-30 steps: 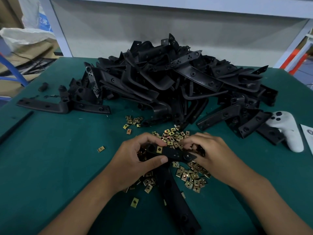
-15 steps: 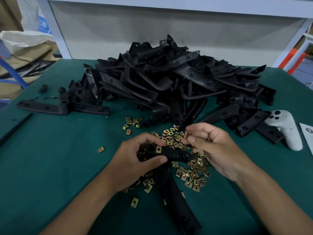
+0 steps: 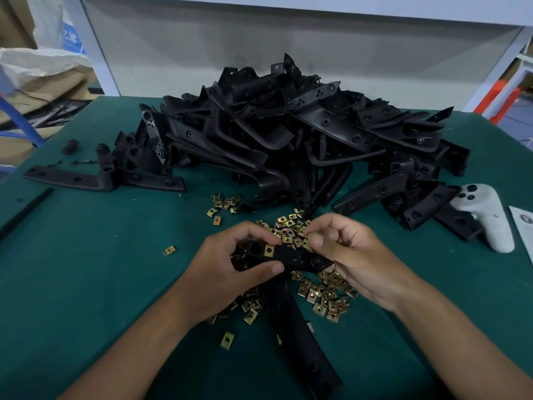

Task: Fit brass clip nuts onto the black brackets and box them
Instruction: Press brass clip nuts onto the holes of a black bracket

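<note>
My left hand (image 3: 227,272) grips a black L-shaped bracket (image 3: 297,258) by its short arm, thumb below and fingers over the top. One brass clip nut (image 3: 269,250) sits fitted on that arm. The bracket's long arm (image 3: 300,342) runs down toward me across the mat. My right hand (image 3: 354,255) hovers just above the bracket's right end and pinches a small brass clip nut (image 3: 310,236) between thumb and forefinger. Loose brass clip nuts (image 3: 326,295) lie scattered under and around both hands.
A big heap of black brackets (image 3: 288,134) fills the back of the green mat (image 3: 86,269). A single bracket (image 3: 103,177) lies at the left. A white game controller (image 3: 484,215) rests at the right. A smaller nut cluster (image 3: 225,202) lies nearer the heap.
My right hand rose from the nut pile with a nut pinched, then came back down toward the bracket's right end. My left hand kept its hold on the bracket.
</note>
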Action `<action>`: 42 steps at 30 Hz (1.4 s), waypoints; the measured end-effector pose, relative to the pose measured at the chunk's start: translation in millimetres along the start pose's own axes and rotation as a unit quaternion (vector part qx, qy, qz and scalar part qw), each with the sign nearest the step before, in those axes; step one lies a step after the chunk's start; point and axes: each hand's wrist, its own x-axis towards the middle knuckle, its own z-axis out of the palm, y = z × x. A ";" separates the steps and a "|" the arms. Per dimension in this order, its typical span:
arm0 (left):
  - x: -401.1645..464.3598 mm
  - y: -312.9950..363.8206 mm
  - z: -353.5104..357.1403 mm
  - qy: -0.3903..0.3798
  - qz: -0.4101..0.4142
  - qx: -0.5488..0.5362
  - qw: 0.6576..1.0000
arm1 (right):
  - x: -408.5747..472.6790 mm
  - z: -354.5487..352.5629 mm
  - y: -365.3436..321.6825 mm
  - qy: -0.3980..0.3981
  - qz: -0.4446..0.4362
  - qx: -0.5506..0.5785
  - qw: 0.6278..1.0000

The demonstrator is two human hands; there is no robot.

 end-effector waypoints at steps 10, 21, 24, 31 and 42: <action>0.3 -2.7 -0.1 -0.012 -0.003 -0.002 1.000 | 3.7 -3.1 5.2 0.071 -0.013 -0.028 0.997; 0.6 -5.2 1.2 -0.014 -0.020 -0.014 1.000 | 1.2 -9.9 0.8 0.039 -0.048 -0.115 0.991; 0.2 -4.5 1.0 -0.016 -0.020 -0.018 0.999 | 1.6 -8.3 1.9 0.028 -0.046 -0.114 0.992; 0.2 -5.3 0.1 -0.019 -0.016 -0.018 1.000 | 2.1 -5.2 3.9 0.022 -0.037 -0.118 0.992; 1.4 -4.9 0.5 -0.012 -0.009 -0.026 1.000 | 2.1 -5.8 5.1 0.010 -0.017 -0.117 0.993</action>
